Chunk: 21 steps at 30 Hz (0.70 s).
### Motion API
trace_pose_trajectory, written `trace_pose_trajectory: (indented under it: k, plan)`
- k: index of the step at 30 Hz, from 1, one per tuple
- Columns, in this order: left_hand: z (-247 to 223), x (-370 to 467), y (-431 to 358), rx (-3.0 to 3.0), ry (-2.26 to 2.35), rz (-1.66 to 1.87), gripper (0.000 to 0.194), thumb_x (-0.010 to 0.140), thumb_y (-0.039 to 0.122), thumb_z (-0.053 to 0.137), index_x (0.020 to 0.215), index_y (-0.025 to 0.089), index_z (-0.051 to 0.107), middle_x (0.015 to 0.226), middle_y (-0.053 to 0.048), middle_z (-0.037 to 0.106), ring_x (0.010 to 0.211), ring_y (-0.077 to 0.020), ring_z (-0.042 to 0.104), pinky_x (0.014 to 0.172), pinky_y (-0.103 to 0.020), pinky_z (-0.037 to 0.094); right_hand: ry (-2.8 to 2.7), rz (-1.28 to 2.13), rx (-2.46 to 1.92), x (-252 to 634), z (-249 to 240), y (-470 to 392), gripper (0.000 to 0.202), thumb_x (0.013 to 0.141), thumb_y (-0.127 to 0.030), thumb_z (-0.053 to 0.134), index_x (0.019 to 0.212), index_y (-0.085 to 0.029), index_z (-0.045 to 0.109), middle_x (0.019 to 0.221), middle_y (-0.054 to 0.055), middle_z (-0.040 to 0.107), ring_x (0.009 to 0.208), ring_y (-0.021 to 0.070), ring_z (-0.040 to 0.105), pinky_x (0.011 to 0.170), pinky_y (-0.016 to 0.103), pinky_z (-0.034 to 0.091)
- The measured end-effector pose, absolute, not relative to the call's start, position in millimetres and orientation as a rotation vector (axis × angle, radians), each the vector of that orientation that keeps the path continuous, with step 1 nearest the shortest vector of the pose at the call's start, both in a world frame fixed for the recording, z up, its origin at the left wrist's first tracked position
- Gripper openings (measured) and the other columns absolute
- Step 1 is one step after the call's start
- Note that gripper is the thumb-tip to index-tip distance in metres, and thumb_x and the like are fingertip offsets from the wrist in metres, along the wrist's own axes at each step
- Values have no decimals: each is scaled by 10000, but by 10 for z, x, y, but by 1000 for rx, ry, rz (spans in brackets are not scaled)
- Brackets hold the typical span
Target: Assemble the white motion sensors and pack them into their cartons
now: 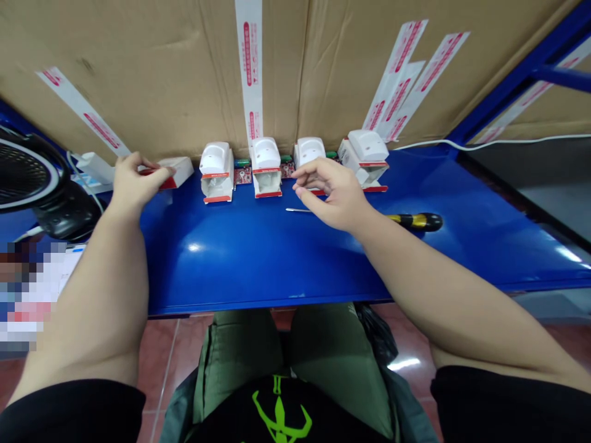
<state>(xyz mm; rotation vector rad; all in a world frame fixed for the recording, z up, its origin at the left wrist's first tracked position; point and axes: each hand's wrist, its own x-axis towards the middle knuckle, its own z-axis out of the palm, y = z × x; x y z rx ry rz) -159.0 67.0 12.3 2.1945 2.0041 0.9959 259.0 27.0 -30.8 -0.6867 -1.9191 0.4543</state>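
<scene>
My left hand (137, 183) grips a small white and red cardboard box (183, 170) at the back left of the blue table, thumb on its near side. My right hand (336, 194) hovers with loosely curled fingers apart, nothing visible in them. Past it stands a small carton with a white plastic sensor housing (310, 149) on top, partly hidden. Similar open-ended cartons carry more housings: one at left (216, 157), one in the middle (266, 152), one at right (368, 146). A screwdriver (422, 221) with a yellow and black handle lies partly under my right forearm.
Red circuit boards (242, 176) with green parts show between the cartons. A black fan (60, 184) and a white plug-like item (96, 167) stand at left. A taped cardboard wall (184, 80) closes the back. A white cable (498, 143) runs along the right.
</scene>
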Motion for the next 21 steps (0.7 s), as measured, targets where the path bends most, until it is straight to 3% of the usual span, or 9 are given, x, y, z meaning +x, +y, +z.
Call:
trace_pose_trajectory:
  k: [3, 7, 15, 21]
  plan:
    - [131, -1504, 666, 1982, 2210, 1008, 533, 629, 653, 812, 754, 234, 507, 866, -1, 483, 1044, -277, 616, 924, -487, 492, -1931, 416, -675, 2612, -285, 274, 121, 928, -216, 671, 1041, -202, 713, 1027, 67, 742, 889, 186, 733, 821, 358, 680]
    - [123, -1358, 649, 1857, 2314, 878, 521, 563, 420, 945, 786, 251, 505, 892, 21, 351, 955, -237, 544, 1099, -532, 538, -1966, 389, -677, 2639, -263, 281, 93, 918, -221, 683, 1004, -209, 716, 995, 59, 732, 862, 186, 710, 794, 364, 662]
    - [49, -1296, 634, 1957, 2293, 796, 507, 637, 363, 931, 870, 268, 490, 953, -14, 407, 985, -281, 550, 1140, -584, 562, -2016, 384, -724, 2698, -231, 303, 64, 926, -238, 678, 988, -228, 691, 970, 43, 705, 852, 184, 676, 808, 381, 635]
    - [-31, -1387, 702, 1923, 2291, 829, 507, 612, 332, 904, 866, 276, 468, 928, -4, 296, 1083, -326, 555, 1212, -656, 487, -2049, 361, -725, 2720, -243, 322, 56, 954, -247, 651, 998, -232, 683, 960, 37, 690, 845, 182, 669, 799, 383, 611]
